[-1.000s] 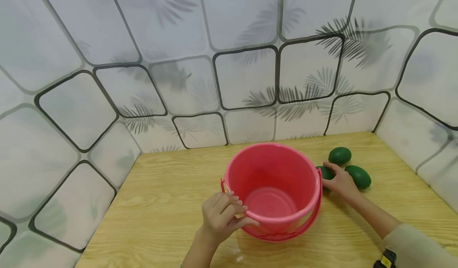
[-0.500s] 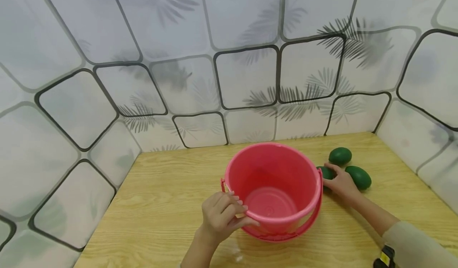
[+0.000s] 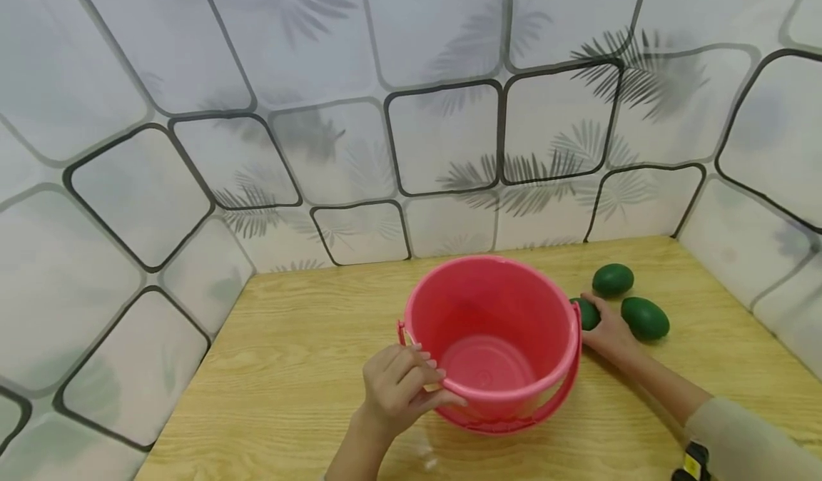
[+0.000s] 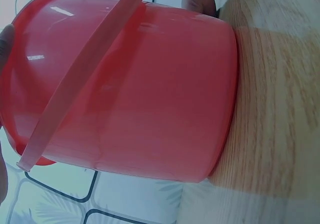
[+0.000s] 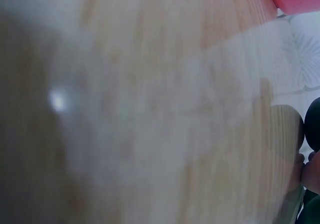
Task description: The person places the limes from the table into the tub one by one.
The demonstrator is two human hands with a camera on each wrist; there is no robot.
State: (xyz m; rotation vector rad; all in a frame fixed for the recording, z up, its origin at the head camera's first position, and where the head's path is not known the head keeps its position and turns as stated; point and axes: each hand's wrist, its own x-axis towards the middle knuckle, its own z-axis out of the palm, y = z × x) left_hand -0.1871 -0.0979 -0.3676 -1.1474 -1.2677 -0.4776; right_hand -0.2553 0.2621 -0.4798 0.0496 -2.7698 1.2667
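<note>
A pink bucket (image 3: 488,302) stands upright on the wooden table, its inside bare. My left hand (image 3: 399,388) grips the near-left part of its rim, thumb outside along the front. The bucket's handle (image 4: 80,78) hangs down across its outer wall in the left wrist view. Just right of the bucket, my right hand (image 3: 611,337) holds a dark green, avocado-like fruit (image 3: 587,314) between thumb and fingers, low at the table; the bucket partly hides it. Two similar green fruits lie beyond that hand, one at the back (image 3: 613,280) and one to the right (image 3: 645,318).
Patterned wall covering (image 3: 449,138) rises behind the table and along both sides. The wooden tabletop (image 3: 289,367) stretches left of the bucket. A black and yellow object (image 3: 693,461) sits by the right sleeve at the lower edge.
My right hand has shifted very slightly, and a little more of the fruit in it shows. The left hand and the bucket have stayed put.
</note>
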